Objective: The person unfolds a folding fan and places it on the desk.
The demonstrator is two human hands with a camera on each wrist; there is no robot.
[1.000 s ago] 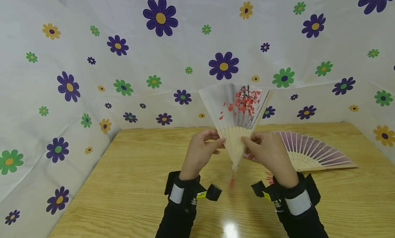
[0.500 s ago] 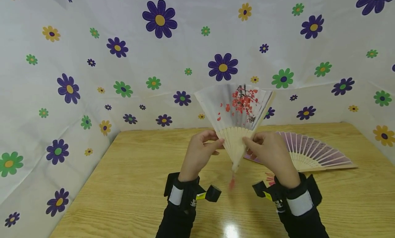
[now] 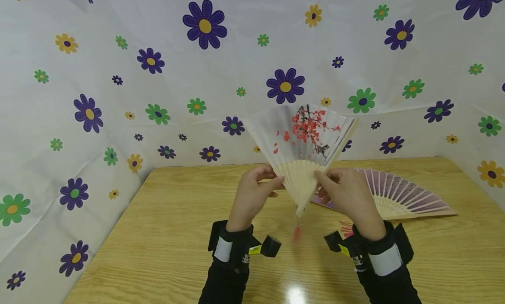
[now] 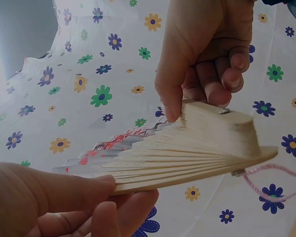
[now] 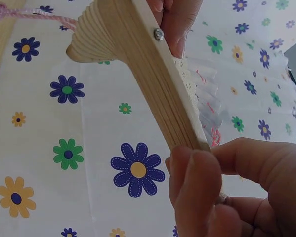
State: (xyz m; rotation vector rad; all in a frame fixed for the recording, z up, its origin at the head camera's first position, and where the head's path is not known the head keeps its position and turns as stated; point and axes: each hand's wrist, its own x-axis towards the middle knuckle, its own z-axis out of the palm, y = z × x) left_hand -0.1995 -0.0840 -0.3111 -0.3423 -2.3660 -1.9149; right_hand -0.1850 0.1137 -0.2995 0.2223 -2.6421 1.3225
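Note:
A partly spread folding fan (image 3: pixel 301 142), white-grey with red blossoms and pale wooden ribs, is held up above the table between both hands. My left hand (image 3: pixel 254 196) pinches its left outer rib between thumb and fingers. On the opposite side, my right hand (image 3: pixel 351 199) pinches the stack of ribs near the right edge. The ribs (image 4: pixel 177 153) fan out in the left wrist view, while several still lie packed together (image 5: pixel 152 84) in the right wrist view. A pink tassel (image 3: pixel 296 233) hangs from the pivot end.
A second fan (image 3: pixel 406 194), purple with pale ribs, lies spread on the wooden table (image 3: pixel 177 234) behind my right hand, partly hidden by it. Its red tassel (image 3: pixel 347 228) shows beside the right wrist. A flower-printed white cloth (image 3: pixel 236 54) stands behind and at the sides.
The blossom fan has spread wider, its left edge moving left and its right edge right. Both hands have drifted slightly apart, keeping their grip. The purple fan has stayed put.

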